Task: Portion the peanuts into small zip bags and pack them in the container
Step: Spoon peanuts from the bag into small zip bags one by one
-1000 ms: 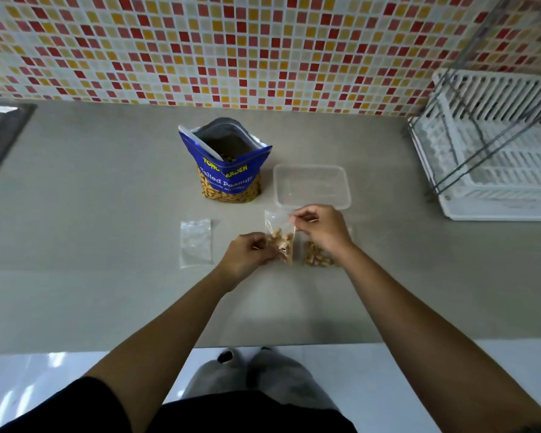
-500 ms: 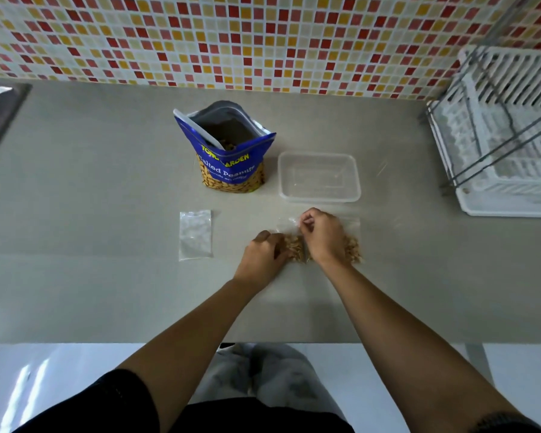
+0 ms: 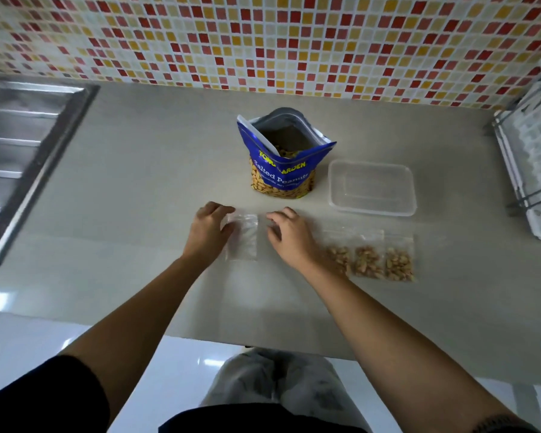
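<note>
Scanning counter [image 3: 138, 214]: I see open room left, toward the sink [image 3: 28, 151] edge.
Left hand [image 3: 208, 232]: relaxed fingers touching the flat zip bag [image 3: 243, 242].
Right hand [image 3: 291, 239]: loosely curled, just beside it, holding nothing.

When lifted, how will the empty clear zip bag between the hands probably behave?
The empty zip bag looks thin and flat, so it probably flops and weighs almost nothing. Lying flush on the smooth counter, it may slide rather than lift.

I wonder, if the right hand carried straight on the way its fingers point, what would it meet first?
Probably the empty zip bag lying flat just ahead of the right hand; the left hand is beyond it.
</note>
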Demonstrator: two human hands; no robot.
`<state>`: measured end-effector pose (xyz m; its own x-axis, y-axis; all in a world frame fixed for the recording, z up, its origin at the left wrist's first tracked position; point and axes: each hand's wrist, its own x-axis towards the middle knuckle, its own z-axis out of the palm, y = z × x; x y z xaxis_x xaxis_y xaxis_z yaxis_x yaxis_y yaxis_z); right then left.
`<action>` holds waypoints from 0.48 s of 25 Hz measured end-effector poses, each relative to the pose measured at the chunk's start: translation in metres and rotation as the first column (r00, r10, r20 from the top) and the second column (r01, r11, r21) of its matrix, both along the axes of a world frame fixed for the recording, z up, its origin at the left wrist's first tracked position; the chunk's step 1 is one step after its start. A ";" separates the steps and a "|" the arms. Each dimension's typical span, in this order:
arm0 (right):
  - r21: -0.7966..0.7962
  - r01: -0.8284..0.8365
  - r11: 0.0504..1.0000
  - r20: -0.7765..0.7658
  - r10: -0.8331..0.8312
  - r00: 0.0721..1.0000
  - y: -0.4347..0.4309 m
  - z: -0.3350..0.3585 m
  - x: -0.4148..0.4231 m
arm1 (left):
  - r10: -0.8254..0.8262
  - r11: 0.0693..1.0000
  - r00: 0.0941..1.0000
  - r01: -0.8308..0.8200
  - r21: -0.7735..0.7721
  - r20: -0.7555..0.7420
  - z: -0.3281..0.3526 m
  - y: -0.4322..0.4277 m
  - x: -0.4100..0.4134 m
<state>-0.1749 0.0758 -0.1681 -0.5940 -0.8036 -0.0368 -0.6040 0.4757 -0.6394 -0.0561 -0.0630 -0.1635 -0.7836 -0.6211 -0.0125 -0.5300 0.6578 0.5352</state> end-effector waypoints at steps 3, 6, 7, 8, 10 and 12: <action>0.099 -0.032 0.995 0.031 0.029 0.999 -0.024 -0.004 0.010 | -0.116 0.993 0.991 0.116 -0.003 0.060 -0.004 -0.009 0.001; 0.157 -0.029 0.987 0.045 0.022 0.999 -0.031 -0.011 0.009 | -0.175 0.984 0.982 0.176 0.001 0.074 -0.009 -0.013 -0.003; 0.145 -0.023 0.989 0.046 0.017 0.999 -0.031 -0.012 0.009 | -0.176 0.984 0.981 0.177 -0.008 0.077 -0.010 -0.014 -0.004; 0.122 -0.017 0.992 0.047 0.011 0.999 -0.031 -0.012 0.010 | -0.169 0.985 0.982 0.171 -0.024 0.083 -0.010 -0.015 -0.004; 0.087 -0.011 0.996 0.043 0.007 0.999 -0.032 -0.013 0.012 | -0.146 0.987 0.982 0.154 -0.057 0.115 -0.010 -0.014 -0.005; 0.085 0.005 0.996 0.049 -0.009 0.999 -0.034 -0.015 0.015 | -0.135 0.986 0.981 0.147 -0.078 0.142 -0.010 -0.014 -0.005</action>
<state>-0.1596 0.0418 -0.1827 -0.5956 -0.7920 -0.1340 -0.5690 0.5337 -0.6256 -0.0611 -0.0767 -0.1735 -0.8581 -0.5079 -0.0755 -0.4924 0.7723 0.4013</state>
